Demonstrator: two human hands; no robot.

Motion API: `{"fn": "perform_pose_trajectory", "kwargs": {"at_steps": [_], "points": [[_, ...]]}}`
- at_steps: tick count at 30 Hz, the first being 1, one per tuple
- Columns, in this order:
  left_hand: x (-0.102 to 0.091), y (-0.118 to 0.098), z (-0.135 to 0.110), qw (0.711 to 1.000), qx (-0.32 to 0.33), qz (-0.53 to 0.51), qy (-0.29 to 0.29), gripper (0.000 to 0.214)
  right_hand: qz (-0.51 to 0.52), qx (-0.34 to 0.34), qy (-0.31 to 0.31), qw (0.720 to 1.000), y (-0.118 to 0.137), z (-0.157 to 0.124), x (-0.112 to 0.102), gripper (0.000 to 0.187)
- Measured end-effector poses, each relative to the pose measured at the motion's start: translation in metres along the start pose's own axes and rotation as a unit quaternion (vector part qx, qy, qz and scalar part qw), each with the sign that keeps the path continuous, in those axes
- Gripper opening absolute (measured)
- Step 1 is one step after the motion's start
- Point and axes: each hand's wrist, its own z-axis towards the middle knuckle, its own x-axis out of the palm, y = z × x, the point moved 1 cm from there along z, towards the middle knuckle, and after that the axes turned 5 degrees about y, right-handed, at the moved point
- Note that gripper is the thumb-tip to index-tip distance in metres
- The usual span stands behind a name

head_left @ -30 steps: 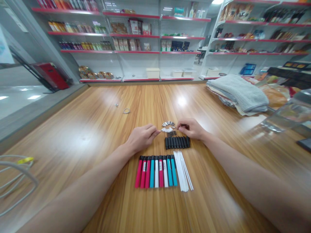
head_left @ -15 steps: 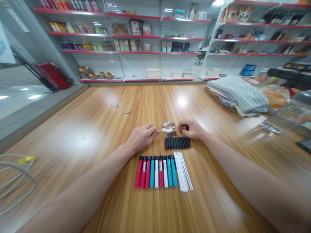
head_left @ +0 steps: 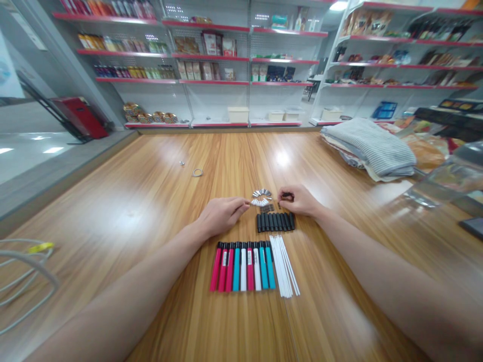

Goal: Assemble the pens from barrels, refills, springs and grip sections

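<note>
My left hand (head_left: 226,215) rests on the wooden table, fingers closed together, its fingertips beside a fan of small white plastic pieces (head_left: 259,202). Whatever is between them is too small to name. My right hand (head_left: 299,200) is closed around several small dark springs (head_left: 288,196), with one near the fingertips. Between the hands lie silver cone-shaped pen tips (head_left: 261,192) in an arc and a short row of springs (head_left: 267,208). Below are black pen grips (head_left: 275,222) side by side, pink, teal and white pen barrels (head_left: 243,267) with black tops, and thin white pen refills (head_left: 283,266).
A metal ring (head_left: 197,172) and a small metal bit (head_left: 181,163) lie further back. Folded cloths (head_left: 372,146) and a clear container (head_left: 441,173) stand on the right. A pale cable (head_left: 45,271) coils at left. Stocked shelves (head_left: 211,56) line the back wall.
My left hand's fingertips have shifted slightly and the fingers lie flatter near the white pieces. My right hand has drawn slightly to the right, still holding the springs.
</note>
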Motion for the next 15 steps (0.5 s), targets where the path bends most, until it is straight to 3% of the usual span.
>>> {"fn": "perform_pose_trajectory", "kwargs": {"at_steps": [15], "points": [[-0.0012, -0.0006, -0.0001, 1.0, 0.005, 0.003, 0.006, 0.034, 0.023, -0.01, 0.029, 0.999, 0.0085, -0.0001, -0.0011, 0.01]]}}
